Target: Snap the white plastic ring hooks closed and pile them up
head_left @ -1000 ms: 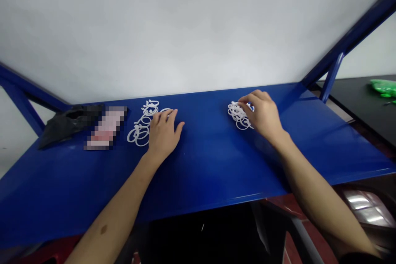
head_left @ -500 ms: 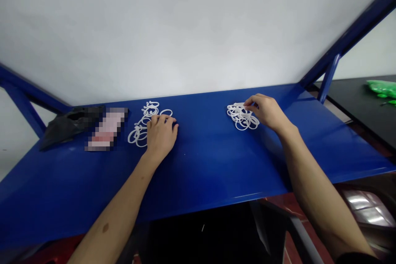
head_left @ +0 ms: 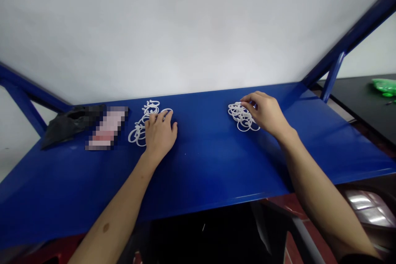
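Note:
Two piles of thin white plastic rings with small knobs lie on the blue tabletop (head_left: 201, 152). Over the right edge of the left pile of rings (head_left: 136, 135) rests my left hand (head_left: 161, 135), fingers spread and palm down. Its fingertips touch or hover just above the rings and cover some of them. My right hand (head_left: 266, 112) is at the right pile of rings (head_left: 244, 123), with thumb and forefinger pinched on a ring at the pile's upper edge. The other fingers curl in, and the hand hides part of that pile.
Left of the left pile lie a blurred-out pink and white packet (head_left: 107, 128) and a crumpled black plastic bag (head_left: 66, 126). Blue frame bars (head_left: 332, 76) rise at both ends of the table. A green object (head_left: 385, 86) sits on a black table at right.
The left fingers have shifted slightly and spread more over the rings. My right thumb and forefinger have moved slightly left and closed at the top of the right pile.

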